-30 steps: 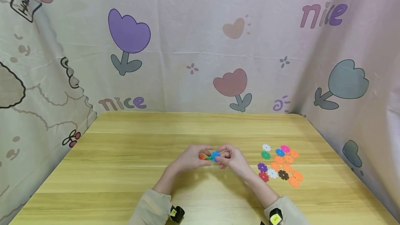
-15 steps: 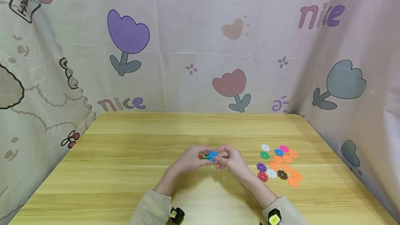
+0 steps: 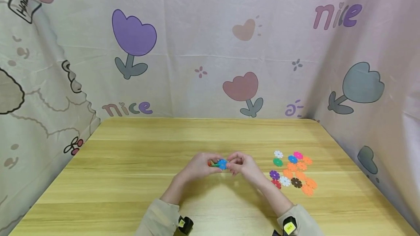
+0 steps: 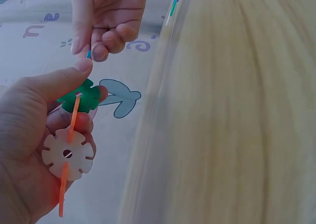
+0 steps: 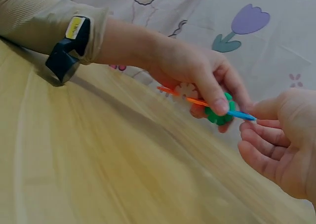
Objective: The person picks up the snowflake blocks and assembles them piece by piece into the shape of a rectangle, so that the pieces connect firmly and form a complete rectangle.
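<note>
Above the middle of the table, my left hand [image 3: 200, 166] grips a short chain of slotted plastic snowflake discs. In the left wrist view a white disc [image 4: 67, 155] stands between two edge-on orange discs, and a green disc [image 4: 86, 99] sits by the thumb and fingertips. A blue disc [image 3: 222, 164] is at the chain's right end, against the green one. My right hand [image 3: 246, 166] pinches the blue disc's outer edge between thumb and index finger, the other fingers curled below. The exact joint between blue and green is hidden by the left thumb.
On the right of the wooden table [image 3: 147, 192] lie loose discs: several orange ones [image 3: 292, 166], a brown one [image 3: 296, 183], a purple one [image 3: 274, 174] and other colours. A printed curtain [image 3: 183, 28] hangs behind and along both sides.
The blue disc has shifted slightly left, toward the left hand. Both hands keep their hold and stay in nearly the same place.
</note>
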### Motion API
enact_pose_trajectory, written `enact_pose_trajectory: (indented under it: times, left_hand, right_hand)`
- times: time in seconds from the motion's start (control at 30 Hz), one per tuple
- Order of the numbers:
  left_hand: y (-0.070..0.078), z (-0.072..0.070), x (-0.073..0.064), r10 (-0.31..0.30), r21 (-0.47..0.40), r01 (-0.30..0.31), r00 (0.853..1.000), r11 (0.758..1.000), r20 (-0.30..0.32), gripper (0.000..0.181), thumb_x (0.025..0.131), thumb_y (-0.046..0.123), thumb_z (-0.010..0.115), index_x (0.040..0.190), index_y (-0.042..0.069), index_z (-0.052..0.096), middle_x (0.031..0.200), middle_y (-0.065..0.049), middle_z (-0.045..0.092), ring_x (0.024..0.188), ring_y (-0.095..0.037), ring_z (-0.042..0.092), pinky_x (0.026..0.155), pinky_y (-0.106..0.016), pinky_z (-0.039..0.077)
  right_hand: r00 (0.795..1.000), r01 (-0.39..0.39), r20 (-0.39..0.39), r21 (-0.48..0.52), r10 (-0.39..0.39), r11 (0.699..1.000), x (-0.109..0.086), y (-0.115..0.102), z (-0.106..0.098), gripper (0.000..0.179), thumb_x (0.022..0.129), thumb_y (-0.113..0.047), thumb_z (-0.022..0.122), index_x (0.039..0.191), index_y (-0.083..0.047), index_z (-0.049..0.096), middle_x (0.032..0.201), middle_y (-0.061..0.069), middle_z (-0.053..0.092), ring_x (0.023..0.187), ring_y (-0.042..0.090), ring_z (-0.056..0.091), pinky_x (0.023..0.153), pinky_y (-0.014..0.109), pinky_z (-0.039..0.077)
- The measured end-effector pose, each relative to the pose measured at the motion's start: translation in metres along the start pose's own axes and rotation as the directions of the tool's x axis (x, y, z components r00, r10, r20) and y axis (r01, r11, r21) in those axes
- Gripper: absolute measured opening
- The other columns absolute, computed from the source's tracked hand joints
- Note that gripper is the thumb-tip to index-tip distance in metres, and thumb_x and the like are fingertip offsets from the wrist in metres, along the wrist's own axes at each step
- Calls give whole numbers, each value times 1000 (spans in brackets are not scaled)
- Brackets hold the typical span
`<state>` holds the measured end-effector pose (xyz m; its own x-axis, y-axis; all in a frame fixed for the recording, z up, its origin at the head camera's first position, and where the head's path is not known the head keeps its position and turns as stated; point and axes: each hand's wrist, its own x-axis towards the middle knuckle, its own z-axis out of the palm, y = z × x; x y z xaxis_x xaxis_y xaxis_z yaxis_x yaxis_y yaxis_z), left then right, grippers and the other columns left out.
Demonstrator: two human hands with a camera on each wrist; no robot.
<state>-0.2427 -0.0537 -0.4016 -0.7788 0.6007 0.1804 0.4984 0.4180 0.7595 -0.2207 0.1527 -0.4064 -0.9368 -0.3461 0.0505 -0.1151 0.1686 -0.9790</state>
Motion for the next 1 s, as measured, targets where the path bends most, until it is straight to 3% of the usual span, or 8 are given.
enact_pose_trajectory:
  times: [0.17, 0.4, 0.7, 1.0]
  left_hand:
    - [-2, -3, -1, -26, -14, 26, 1000, 1000, -12, 33, 82, 18, 71, 113, 8, 66, 91, -1, 65, 72, -9, 55, 58, -23, 46]
    - [-6, -6, -2, -35, -47, 34, 999, 998, -15, 35, 82, 17, 71, 115, 6, 65, 92, -4, 65, 64, -10, 50, 48, -21, 38]
    - [-5, -8, -3, -44, -73, 45, 999, 996, 19, 36, 82, 19, 71, 115, 8, 65, 93, -2, 65, 72, -11, 56, 54, -23, 44]
    - [-5, -6, -3, -35, -75, 37, 999, 996, 29, 34, 84, 20, 69, 116, 9, 65, 93, -1, 64, 77, -12, 56, 58, -25, 47]
  right_hand:
    - [999, -21, -45, -48, 19, 999, 1, 1, -16, 35, 87, -8, 63, 112, 14, 51, 89, 17, 60, 74, 22, 56, 67, 31, 51]
    - [985, -70, -164, -92, 55, 993, 0, 2, -44, 34, 87, -8, 62, 113, 12, 52, 91, 16, 60, 77, 21, 56, 68, 33, 51]
    - [955, -108, -290, -121, 69, 987, -15, 14, -88, 37, 87, -10, 63, 116, 12, 53, 89, 11, 62, 78, 19, 58, 67, 31, 52]
    - [927, -191, -353, -145, 130, 971, -36, 27, -127, 45, 90, -18, 62, 122, 11, 49, 102, 16, 60, 83, 20, 59, 70, 30, 52]
